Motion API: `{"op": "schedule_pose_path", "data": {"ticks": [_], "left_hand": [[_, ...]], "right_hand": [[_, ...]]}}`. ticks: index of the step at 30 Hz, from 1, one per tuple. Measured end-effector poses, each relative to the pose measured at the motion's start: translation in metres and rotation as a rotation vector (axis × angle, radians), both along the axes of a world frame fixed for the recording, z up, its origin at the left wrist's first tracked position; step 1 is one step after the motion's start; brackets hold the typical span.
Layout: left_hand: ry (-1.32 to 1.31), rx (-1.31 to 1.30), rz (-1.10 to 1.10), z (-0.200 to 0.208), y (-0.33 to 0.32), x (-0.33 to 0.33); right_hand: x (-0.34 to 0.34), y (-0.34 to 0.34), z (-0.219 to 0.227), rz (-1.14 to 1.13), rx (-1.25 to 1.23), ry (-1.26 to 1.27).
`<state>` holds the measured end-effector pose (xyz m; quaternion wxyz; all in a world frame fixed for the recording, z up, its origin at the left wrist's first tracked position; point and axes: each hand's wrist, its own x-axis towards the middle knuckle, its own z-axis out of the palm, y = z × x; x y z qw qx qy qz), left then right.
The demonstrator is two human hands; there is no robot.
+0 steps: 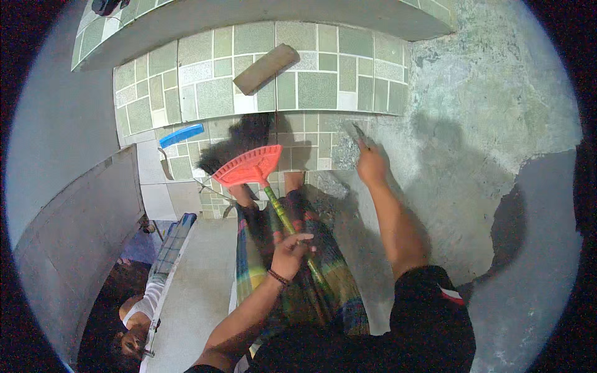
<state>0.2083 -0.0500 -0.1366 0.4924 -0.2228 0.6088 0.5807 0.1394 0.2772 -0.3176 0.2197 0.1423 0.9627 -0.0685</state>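
Note:
My left hand (290, 255) is closed around the yellow-green handle of a broom (280, 211), in front of my plaid cloth. The broom's pink-red fan-shaped head (249, 166) points away from me, its dark bristles over the tiled step. My right hand (372, 165) is stretched forward beside the wall, closed on a small flat grey piece (354, 130) with a thin tip. It looks like a scraper blade, but its kind is hard to make out. Behind it the tile surface looks rough and grey.
A brown oblong block (267, 68) lies slanted on the upper tiled step (323, 93). A blue curved object (181, 135) lies to the left. The patchy wall (472, 124) stands at the right. Beyond a low partition (193, 267), another person (140, 311) is at the lower left.

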Motion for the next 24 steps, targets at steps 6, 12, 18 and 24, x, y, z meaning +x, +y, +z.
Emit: {"op": "schedule_pose_path", "data": {"ticks": [6, 12, 18, 24], "left_hand": [[0.038, 0.049, 0.02, -0.003, -0.003, 0.0], [-0.025, 0.039, 0.03, -0.003, -0.008, -0.003], [0.056, 0.029, -0.015, -0.008, -0.004, 0.004], [0.032, 0.048, 0.032, -0.004, -0.005, 0.001]], "right_hand": [[-0.004, -0.015, -0.026, -0.057, 0.005, -0.138], [0.123, -0.013, 0.031, 0.015, 0.048, -0.183], [0.005, 0.006, -0.01, 0.016, 0.107, 0.175], [-0.024, 0.034, -0.042, 0.077, 0.146, -0.067]]}}
